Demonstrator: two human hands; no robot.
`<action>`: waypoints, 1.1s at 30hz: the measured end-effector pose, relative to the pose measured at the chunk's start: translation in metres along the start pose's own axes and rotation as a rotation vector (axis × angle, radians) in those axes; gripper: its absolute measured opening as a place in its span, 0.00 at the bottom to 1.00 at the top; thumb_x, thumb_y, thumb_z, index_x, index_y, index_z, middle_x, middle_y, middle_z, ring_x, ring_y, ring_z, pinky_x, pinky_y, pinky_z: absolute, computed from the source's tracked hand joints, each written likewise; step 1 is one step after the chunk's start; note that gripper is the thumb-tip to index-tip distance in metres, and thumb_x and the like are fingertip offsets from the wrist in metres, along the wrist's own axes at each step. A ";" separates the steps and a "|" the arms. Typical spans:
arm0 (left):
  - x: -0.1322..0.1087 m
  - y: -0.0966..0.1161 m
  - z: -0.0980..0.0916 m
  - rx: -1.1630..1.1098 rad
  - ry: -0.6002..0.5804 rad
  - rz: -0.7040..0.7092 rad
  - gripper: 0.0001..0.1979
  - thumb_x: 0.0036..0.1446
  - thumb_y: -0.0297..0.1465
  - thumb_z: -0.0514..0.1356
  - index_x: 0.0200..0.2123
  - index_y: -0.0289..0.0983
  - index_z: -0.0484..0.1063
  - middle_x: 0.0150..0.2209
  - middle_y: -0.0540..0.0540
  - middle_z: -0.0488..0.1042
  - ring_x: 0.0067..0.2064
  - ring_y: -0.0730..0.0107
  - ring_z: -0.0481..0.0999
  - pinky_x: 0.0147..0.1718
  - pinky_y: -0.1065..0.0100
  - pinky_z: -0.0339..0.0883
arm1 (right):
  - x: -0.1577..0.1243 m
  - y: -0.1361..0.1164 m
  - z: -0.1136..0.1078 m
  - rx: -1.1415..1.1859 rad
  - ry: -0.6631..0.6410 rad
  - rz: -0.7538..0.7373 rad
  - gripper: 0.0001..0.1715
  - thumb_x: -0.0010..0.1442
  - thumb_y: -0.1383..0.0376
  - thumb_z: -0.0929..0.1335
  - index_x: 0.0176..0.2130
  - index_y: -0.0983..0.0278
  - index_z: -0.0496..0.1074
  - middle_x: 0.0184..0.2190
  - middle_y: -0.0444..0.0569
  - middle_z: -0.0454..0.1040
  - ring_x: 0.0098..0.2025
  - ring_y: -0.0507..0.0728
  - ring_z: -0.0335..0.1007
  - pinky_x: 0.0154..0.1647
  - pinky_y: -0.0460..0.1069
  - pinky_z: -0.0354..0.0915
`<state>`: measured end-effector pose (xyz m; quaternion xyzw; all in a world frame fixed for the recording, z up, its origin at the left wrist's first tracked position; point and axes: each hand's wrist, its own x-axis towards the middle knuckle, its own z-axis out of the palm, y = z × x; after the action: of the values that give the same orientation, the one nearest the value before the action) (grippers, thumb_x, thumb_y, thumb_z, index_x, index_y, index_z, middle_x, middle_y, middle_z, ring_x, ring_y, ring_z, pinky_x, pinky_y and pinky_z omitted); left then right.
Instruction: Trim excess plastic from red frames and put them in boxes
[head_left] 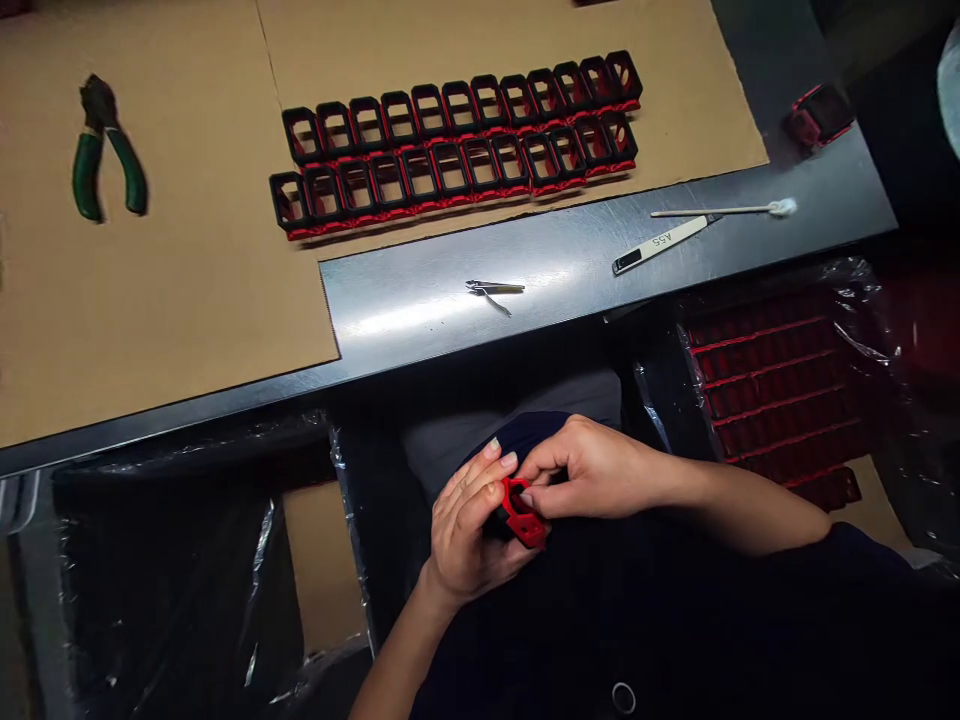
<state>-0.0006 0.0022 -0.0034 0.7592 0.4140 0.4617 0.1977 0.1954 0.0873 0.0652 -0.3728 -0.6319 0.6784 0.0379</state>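
Observation:
My left hand (469,520) is wrapped round a small red and black plastic housing (523,518), held over my lap below the table edge. My right hand (581,475) is closed, its thumb and forefinger pinching at the open top of the same housing. Whether a small item sits between those fingertips is hidden. On the bare metal strip in front of me lies a nail clipper (495,292) with its lever swung out. To its right rest a white-handled tool marked A55 (664,246) and a cotton swab (720,211), which touches or crosses the tool's tip.
Two rows of similar housings (454,165) stand on cardboard (187,300) covering the table. Green-handled cutting pliers (109,150) lie at the left. Another housing (819,115) sits at the right corner. Below, a plastic-lined box (780,390) holds rows of housings; another lined box (180,580) stands left.

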 end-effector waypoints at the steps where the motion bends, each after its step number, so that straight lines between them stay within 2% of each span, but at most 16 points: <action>1: 0.001 0.000 0.000 -0.003 -0.002 -0.004 0.38 0.53 0.38 0.71 0.62 0.36 0.59 0.49 0.36 0.81 0.57 0.51 0.79 0.51 0.51 0.78 | -0.001 0.000 -0.002 0.006 -0.035 -0.015 0.12 0.59 0.69 0.68 0.37 0.68 0.83 0.27 0.45 0.82 0.27 0.51 0.77 0.28 0.42 0.63; 3: 0.001 0.000 0.000 -0.012 -0.003 -0.011 0.36 0.54 0.39 0.70 0.62 0.36 0.60 0.49 0.36 0.81 0.56 0.51 0.79 0.50 0.50 0.78 | -0.002 0.001 -0.005 0.037 -0.097 -0.038 0.14 0.60 0.69 0.67 0.41 0.66 0.82 0.29 0.44 0.83 0.28 0.51 0.77 0.29 0.42 0.64; 5: 0.001 0.000 0.000 -0.011 -0.005 -0.011 0.36 0.55 0.40 0.70 0.62 0.37 0.59 0.49 0.36 0.81 0.56 0.51 0.79 0.50 0.50 0.78 | -0.003 0.001 -0.005 0.049 -0.082 -0.032 0.14 0.59 0.68 0.68 0.43 0.66 0.82 0.31 0.44 0.84 0.31 0.52 0.79 0.31 0.42 0.65; 9: 0.003 0.000 0.001 0.002 -0.019 -0.010 0.36 0.54 0.40 0.70 0.61 0.38 0.59 0.49 0.37 0.81 0.56 0.51 0.79 0.51 0.50 0.78 | -0.001 -0.001 0.000 -0.048 0.060 0.019 0.08 0.56 0.68 0.71 0.34 0.67 0.82 0.29 0.45 0.83 0.29 0.53 0.79 0.29 0.43 0.65; 11: 0.004 0.001 0.002 -0.003 -0.024 -0.012 0.36 0.54 0.40 0.70 0.61 0.38 0.59 0.49 0.37 0.81 0.56 0.51 0.79 0.51 0.51 0.78 | 0.000 0.000 0.000 -0.059 0.039 0.005 0.09 0.57 0.68 0.69 0.32 0.67 0.82 0.27 0.45 0.83 0.26 0.52 0.78 0.28 0.43 0.64; 14: 0.004 0.000 0.001 -0.017 -0.016 -0.015 0.36 0.54 0.40 0.71 0.61 0.39 0.60 0.49 0.38 0.81 0.55 0.51 0.80 0.50 0.51 0.78 | -0.002 0.003 -0.003 -0.015 -0.035 -0.027 0.12 0.58 0.68 0.68 0.39 0.66 0.83 0.28 0.44 0.83 0.27 0.51 0.77 0.28 0.42 0.63; 17: 0.002 -0.001 0.002 -0.036 -0.014 -0.024 0.39 0.52 0.39 0.72 0.62 0.39 0.59 0.49 0.37 0.81 0.56 0.50 0.79 0.51 0.50 0.77 | -0.002 0.003 -0.003 0.000 -0.036 -0.020 0.14 0.57 0.68 0.69 0.42 0.65 0.82 0.31 0.44 0.83 0.30 0.52 0.79 0.30 0.43 0.65; 20: -0.001 -0.003 0.005 -0.067 -0.003 -0.025 0.43 0.50 0.39 0.73 0.65 0.38 0.57 0.51 0.36 0.79 0.57 0.49 0.78 0.52 0.47 0.77 | -0.001 -0.002 -0.001 -0.060 0.048 0.007 0.08 0.57 0.66 0.71 0.35 0.66 0.82 0.29 0.45 0.83 0.28 0.52 0.77 0.29 0.44 0.64; 23: -0.004 -0.005 0.009 -0.142 0.045 -0.039 0.49 0.48 0.38 0.74 0.68 0.40 0.52 0.52 0.36 0.78 0.57 0.47 0.78 0.51 0.44 0.76 | -0.001 -0.002 -0.003 -0.084 -0.011 -0.040 0.11 0.58 0.70 0.68 0.34 0.65 0.82 0.25 0.43 0.81 0.24 0.50 0.72 0.26 0.44 0.59; 25: -0.006 -0.005 0.011 -0.217 0.076 -0.082 0.48 0.49 0.39 0.73 0.68 0.39 0.53 0.51 0.36 0.76 0.57 0.46 0.77 0.52 0.43 0.74 | -0.001 0.005 -0.007 0.007 -0.051 -0.051 0.16 0.60 0.70 0.65 0.42 0.65 0.82 0.28 0.43 0.82 0.25 0.50 0.73 0.27 0.44 0.60; 28: -0.009 -0.003 0.012 -0.375 0.116 -0.240 0.41 0.54 0.41 0.69 0.66 0.39 0.56 0.51 0.36 0.74 0.60 0.45 0.74 0.56 0.38 0.69 | -0.001 0.023 -0.009 0.214 0.074 0.031 0.20 0.64 0.65 0.64 0.52 0.66 0.78 0.34 0.48 0.84 0.33 0.53 0.77 0.35 0.46 0.66; 30: -0.011 -0.001 0.013 -0.486 0.115 -0.351 0.38 0.56 0.43 0.67 0.65 0.42 0.55 0.55 0.35 0.73 0.63 0.43 0.71 0.59 0.36 0.65 | 0.000 0.034 -0.006 0.310 0.139 0.088 0.20 0.65 0.62 0.65 0.51 0.68 0.77 0.34 0.51 0.84 0.36 0.54 0.78 0.41 0.49 0.67; 33: -0.012 0.002 0.014 -0.606 0.070 -0.452 0.38 0.56 0.44 0.67 0.64 0.43 0.53 0.59 0.33 0.71 0.66 0.43 0.67 0.62 0.36 0.61 | 0.000 0.044 0.003 0.464 0.066 0.099 0.21 0.63 0.59 0.69 0.51 0.68 0.76 0.37 0.53 0.84 0.39 0.55 0.79 0.45 0.51 0.69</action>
<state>0.0095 -0.0077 -0.0155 0.5397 0.4220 0.5336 0.4959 0.2122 0.0767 0.0256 -0.4064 -0.4384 0.7941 0.1100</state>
